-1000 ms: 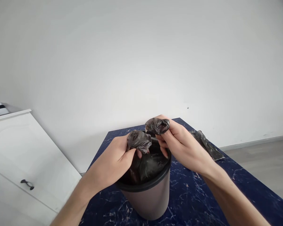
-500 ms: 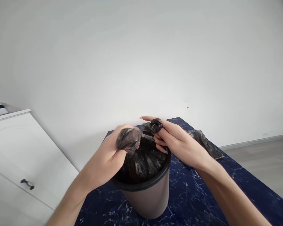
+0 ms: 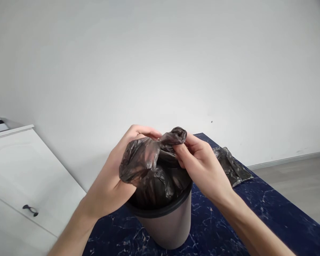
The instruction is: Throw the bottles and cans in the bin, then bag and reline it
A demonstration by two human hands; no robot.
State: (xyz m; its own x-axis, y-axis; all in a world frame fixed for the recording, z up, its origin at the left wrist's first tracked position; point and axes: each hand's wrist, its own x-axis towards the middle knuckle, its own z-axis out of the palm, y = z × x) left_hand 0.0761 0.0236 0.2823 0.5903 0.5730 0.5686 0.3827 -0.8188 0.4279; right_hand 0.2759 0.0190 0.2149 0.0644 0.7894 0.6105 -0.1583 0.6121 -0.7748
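Note:
A black, see-through trash bag [image 3: 162, 185] fills the mouth of a greyish-brown trash can [image 3: 169, 229] with a black rim. Its gathered top rises above the can between both hands. My left hand [image 3: 120, 167] curls round the left part of the gathered plastic, partly covered by a loose flap of the bag. On the other side my right hand [image 3: 198, 156] pinches a twisted end of the bag between thumb and fingers. The left fingertips, behind the plastic, are partly hidden.
The can stands on a dark blue marble-patterned table [image 3: 218, 220]. Another crumpled dark plastic bag [image 3: 230, 167] lies at the table's right side. At left is a white cabinet [image 3: 34, 170] with a black handle [image 3: 30, 210]. A pale wall [image 3: 160, 64] rises behind.
My left hand has loosened its tighter grasp, and its plastic flap has spread out. My right hand's fingers have shifted from a stretched index finger to a pinch on the twisted end.

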